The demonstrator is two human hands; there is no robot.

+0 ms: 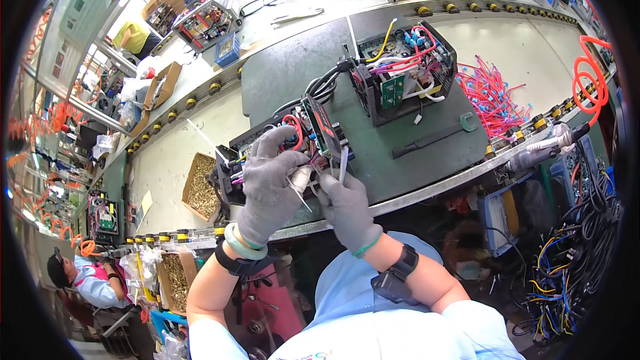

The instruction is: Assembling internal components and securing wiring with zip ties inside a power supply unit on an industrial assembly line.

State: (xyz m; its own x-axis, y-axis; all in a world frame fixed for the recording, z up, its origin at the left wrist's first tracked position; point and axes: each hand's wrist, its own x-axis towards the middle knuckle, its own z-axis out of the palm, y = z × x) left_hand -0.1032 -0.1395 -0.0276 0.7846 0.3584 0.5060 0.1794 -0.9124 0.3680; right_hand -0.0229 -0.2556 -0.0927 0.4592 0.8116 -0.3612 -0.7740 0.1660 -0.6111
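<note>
Both my hands wear grey gloves and work at the near edge of an opened electronic unit (325,127) with a dark front panel and exposed wires. My left hand (270,183) lies over its wiring, thumb and fingers closed on thin wires; white wrapping covers the thumb's tip. A thin white strip like a cable tie (300,195) sticks out below that thumb. My right hand (350,212) is closed in a pinch at the same wires, close to the left fingertips. Just above it stands a pale flat strip (344,163). What exactly the fingertips grip is partly hidden.
A second opened unit (403,70) stands farther back on the dark green mat (427,177), near a black-handled tool (427,142). Red and blue wires (493,97) lie piled at right. A box of small brass-coloured parts (201,187) is at left. A coiled orange hose (590,80) hangs at right.
</note>
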